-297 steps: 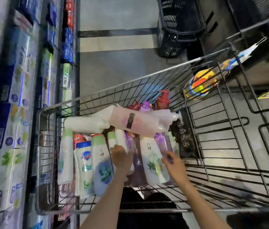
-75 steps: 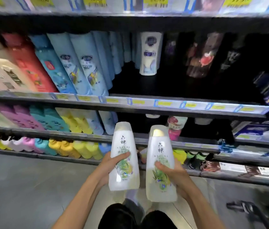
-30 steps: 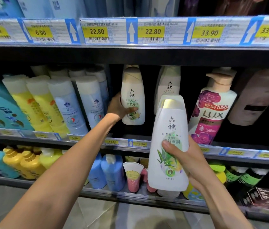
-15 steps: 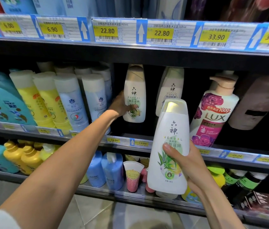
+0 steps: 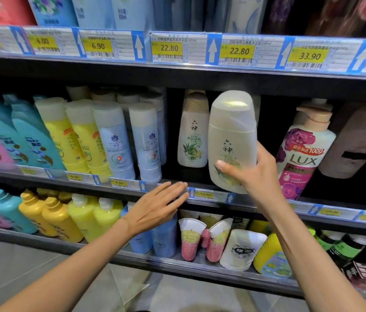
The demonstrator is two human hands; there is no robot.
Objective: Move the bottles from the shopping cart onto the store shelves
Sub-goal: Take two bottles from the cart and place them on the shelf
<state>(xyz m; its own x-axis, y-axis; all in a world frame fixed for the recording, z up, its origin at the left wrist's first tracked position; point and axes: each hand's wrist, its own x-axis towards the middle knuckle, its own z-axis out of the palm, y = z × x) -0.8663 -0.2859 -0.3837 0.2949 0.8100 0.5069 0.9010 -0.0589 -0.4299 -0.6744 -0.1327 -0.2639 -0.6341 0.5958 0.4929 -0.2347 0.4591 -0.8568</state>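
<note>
— Holding a white bottle [image 5: 231, 140] up at the middle shelf [image 5: 213, 195], is it?
— Yes — the right hand [image 5: 257, 174] grips its lower half, fingers [image 5: 224, 165] curled across the label, thumb behind. The bottle is upright, lifted clear of the shelf edge, its cap near the underside of the upper shelf [image 5: 177, 70].
— Any matching one already there?
— One white bottle on the shelf [image 5: 193, 131] stands just to the left and farther back, same green-leaf label.
— And the left hand [image 5: 155, 209]?
— Flat and empty, fingers straight and together, hovering in front of the shelf's price strip, holding nothing.
— What surrounds the gap?
— Right of it a pink pump bottle [image 5: 303, 152] marked LUX; left, pale blue bottles [image 5: 130, 143], then yellow bottles [image 5: 71, 140] and teal ones [image 5: 17, 134]. Price tags [image 5: 169, 48] reading 22.80 sit above.
</note>
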